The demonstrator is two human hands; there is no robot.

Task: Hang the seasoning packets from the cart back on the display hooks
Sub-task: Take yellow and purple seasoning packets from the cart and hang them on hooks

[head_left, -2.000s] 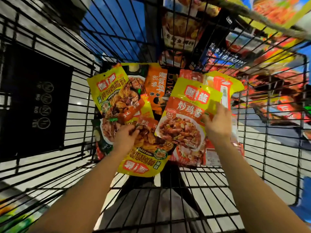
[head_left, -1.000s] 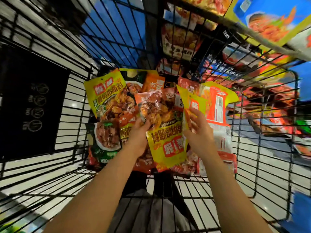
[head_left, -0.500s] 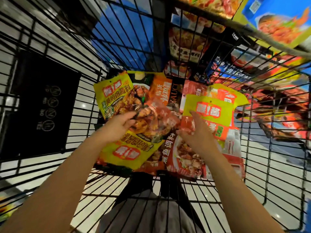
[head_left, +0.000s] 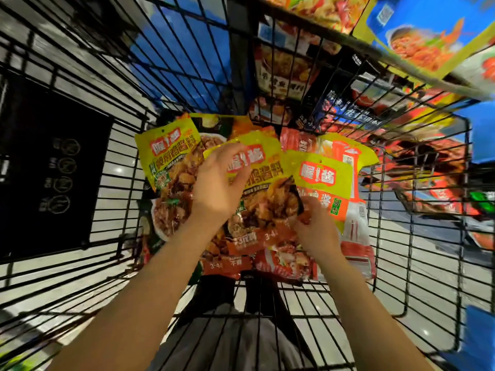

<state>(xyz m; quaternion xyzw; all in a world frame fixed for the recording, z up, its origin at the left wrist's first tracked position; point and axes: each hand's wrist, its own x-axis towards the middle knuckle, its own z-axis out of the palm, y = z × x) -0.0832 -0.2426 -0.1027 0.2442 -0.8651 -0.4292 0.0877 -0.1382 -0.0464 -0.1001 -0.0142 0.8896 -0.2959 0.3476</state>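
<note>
**Packets being sorted inside the cart**

The seasoning packets lie in a loose overlapping heap on the floor of the wire cart point(head_left: 126, 210), towards its far end. A yellow-topped packet point(head_left: 257, 188) is held above the middle of the heap by the left hand point(head_left: 217, 188), whose grip is closed on the packet's upper left part, fingers curled over the front. Just right of it, a second yellow-and-orange packet point(head_left: 325, 178) is pinched at its lower edge by the right hand point(head_left: 313, 231); how far the fingers wrap behind the packet cannot be told. A further yellow packet point(head_left: 168, 156) rests untouched at the left of the heap.

The packets are judged to be light, soft pouches with glossy film that slides and crumples easily. The contents would sag to the bottom when a pouch is lifted. The stiffest place to take hold is judged to be the flat sealed top strip, beside the small hang hole seen near the top edge, so that the hole is left free for a hook.

Both forearms are extended forward and down into the cart, wrists roughly level, backs of the hands towards the camera. Hanging display packets point(head_left: 284, 73) are seen through the far bars of the cart.
</note>
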